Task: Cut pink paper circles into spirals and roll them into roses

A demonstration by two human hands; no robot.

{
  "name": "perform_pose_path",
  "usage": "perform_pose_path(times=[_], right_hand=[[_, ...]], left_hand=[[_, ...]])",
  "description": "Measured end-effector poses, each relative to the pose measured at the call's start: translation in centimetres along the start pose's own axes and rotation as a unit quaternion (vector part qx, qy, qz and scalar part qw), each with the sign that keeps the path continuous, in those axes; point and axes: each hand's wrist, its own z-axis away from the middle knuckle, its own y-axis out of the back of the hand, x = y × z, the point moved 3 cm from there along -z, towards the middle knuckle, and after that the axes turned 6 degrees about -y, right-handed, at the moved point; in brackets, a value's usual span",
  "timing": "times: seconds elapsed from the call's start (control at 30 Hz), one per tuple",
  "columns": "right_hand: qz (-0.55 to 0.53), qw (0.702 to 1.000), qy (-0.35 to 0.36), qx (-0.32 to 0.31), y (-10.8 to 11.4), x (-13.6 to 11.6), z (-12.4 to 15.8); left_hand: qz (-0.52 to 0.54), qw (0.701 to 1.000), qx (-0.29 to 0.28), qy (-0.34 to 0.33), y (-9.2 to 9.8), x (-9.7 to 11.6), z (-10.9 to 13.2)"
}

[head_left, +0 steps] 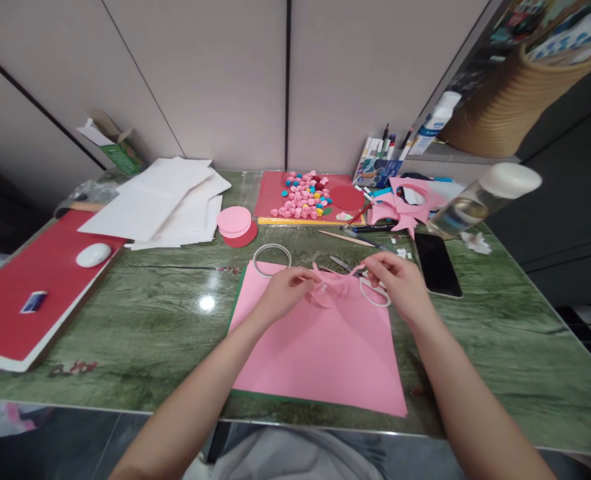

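Observation:
A stack of pink paper sheets (315, 353) lies in front of me, with a green edge showing beneath. Over its far part, my left hand (290, 291) pinches a curled pink paper strip (343, 287). The strip's other end is between the closed fingertips of my right hand (393, 275). A small white bit shows by my left fingertips; I cannot make out what it is. Beside my left hand a roll of tape (272, 260) rests at the sheets' far edge. White-handled scissors (375, 293) lie partly hidden near my right hand.
Behind are pink and red paper circles (234, 222), small rolled paper pieces (305, 193) on red paper, and pink scraps (405, 203). A phone (436, 263) and a bottle (480, 200) stand right. White sheets (160, 200) and a mouse (93, 255) are left.

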Motion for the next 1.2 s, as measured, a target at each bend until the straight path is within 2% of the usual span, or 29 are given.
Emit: perform_pose_path(times=[0.07, 0.13, 0.23, 0.3, 0.33, 0.4, 0.5, 0.57, 0.7, 0.9, 1.2], right_hand=[[0.0, 0.999, -0.004, -0.034, -0.7, 0.1, 0.2], [0.003, 0.997, -0.003, -0.076, -1.6, -0.1, 0.5], [0.012, 0.989, -0.002, -0.148, -3.0, -0.7, 1.4], [0.018, 0.984, 0.003, -0.175, -3.6, -1.1, 1.8], [0.022, 0.983, 0.005, -0.182, -3.9, -1.2, 2.0], [0.026, 0.982, 0.006, -0.187, -4.2, -1.3, 2.2], [0.033, 0.981, 0.003, -0.189, -4.4, -1.2, 2.3], [0.039, 0.981, 0.006, -0.188, -4.4, -1.2, 2.3], [0.034, 0.978, 0.012, -0.205, -4.0, -1.1, 2.2], [0.026, 0.965, 0.013, -0.262, -3.7, -1.0, 2.0], [0.022, 0.966, 0.001, -0.259, -3.7, -1.1, 2.1]], left_hand=[[-0.121, 0.989, 0.046, -0.069, 0.0, 0.8, 0.3], [-0.173, 0.976, 0.072, -0.114, -0.2, 1.6, 0.8], [-0.165, 0.97, 0.12, -0.133, -0.1, 2.4, 1.4], [-0.155, 0.966, 0.14, -0.152, -0.1, 2.7, 1.7], [-0.155, 0.966, 0.133, -0.162, -0.2, 2.9, 1.8], [-0.161, 0.97, 0.082, -0.162, -0.7, 3.0, 1.8], [-0.152, 0.982, 0.001, -0.113, -1.5, 2.5, 1.6], [-0.123, 0.989, -0.023, -0.082, -1.8, 2.1, 1.5], [-0.08, 0.994, -0.041, -0.056, -1.9, 1.8, 1.3], [-0.088, 0.993, -0.053, -0.051, -1.8, 1.6, 1.3], [-0.092, 0.993, -0.056, -0.045, -1.7, 1.6, 1.4]])
